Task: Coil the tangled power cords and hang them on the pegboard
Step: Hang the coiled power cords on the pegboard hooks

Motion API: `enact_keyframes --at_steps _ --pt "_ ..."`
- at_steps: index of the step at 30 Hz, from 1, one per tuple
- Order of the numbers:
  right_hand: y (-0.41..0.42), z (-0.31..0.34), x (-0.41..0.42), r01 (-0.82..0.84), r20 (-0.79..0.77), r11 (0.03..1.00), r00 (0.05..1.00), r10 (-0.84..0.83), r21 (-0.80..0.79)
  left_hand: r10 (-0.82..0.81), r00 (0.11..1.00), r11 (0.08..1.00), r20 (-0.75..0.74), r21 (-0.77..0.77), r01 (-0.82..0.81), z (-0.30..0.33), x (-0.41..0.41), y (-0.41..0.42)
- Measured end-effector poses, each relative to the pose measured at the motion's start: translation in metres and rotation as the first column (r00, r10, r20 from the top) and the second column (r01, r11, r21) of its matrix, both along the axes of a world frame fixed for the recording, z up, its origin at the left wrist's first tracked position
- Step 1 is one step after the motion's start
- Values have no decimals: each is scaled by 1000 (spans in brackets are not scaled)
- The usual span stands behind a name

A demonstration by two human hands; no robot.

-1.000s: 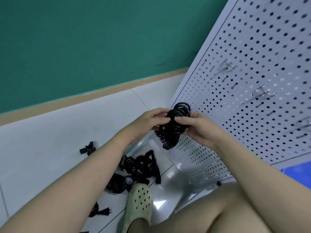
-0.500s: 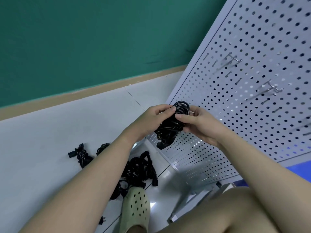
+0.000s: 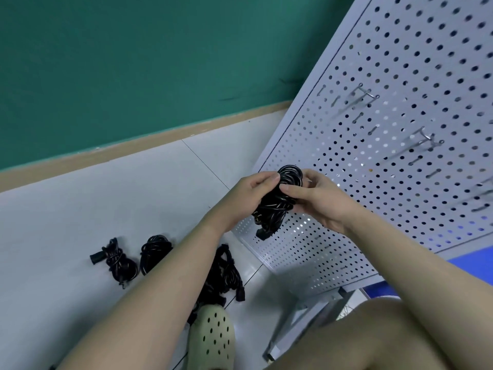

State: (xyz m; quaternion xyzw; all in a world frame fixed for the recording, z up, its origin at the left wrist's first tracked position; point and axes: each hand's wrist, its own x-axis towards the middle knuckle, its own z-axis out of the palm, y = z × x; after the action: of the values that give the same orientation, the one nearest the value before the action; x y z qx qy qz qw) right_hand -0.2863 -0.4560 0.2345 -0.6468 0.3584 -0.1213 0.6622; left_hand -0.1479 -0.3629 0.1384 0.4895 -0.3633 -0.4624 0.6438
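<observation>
Since a second ago the coiled cord [image 3: 280, 201] has risen slightly toward the pegboard [image 3: 400, 156], both hands' fingers [image 3: 293, 188] still clamped on it, probably nearly ready for hanging.

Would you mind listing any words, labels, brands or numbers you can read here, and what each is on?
None can be read.
The cord held by the left hand and right hand: no legible print.
The pegboard, its hooks, the floor cords and the shoe: no visible text.
</observation>
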Motion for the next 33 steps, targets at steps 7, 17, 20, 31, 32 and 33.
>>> enact_keyframes --at_steps 7,17,20,31,32,33 --pt "-13 -9 0 115 -43 988 992 -120 -100 24 1000 1000 -14 -12 -24 -6 -5 -17" --pt "-16 -7 -1 66 -232 892 954 -187 -448 91 996 996 13 -8 -91 -6 -8 -23" --pt "-17 -4 -5 1 -329 816 915 -234 -578 148 989 989 4 -2 -148 -5 -8 -20" --pt "57 7 -1 -180 -324 665 941 -99 -725 318 927 916 199 186 -355 -29 35 49" --pt "73 -4 6 -220 -324 694 946 -20 -686 347 918 894 191 230 -385 -39 44 62" --pt "88 -20 14 -263 -331 735 942 56 -625 375 909 867 182 277 -413 -49 53 76"
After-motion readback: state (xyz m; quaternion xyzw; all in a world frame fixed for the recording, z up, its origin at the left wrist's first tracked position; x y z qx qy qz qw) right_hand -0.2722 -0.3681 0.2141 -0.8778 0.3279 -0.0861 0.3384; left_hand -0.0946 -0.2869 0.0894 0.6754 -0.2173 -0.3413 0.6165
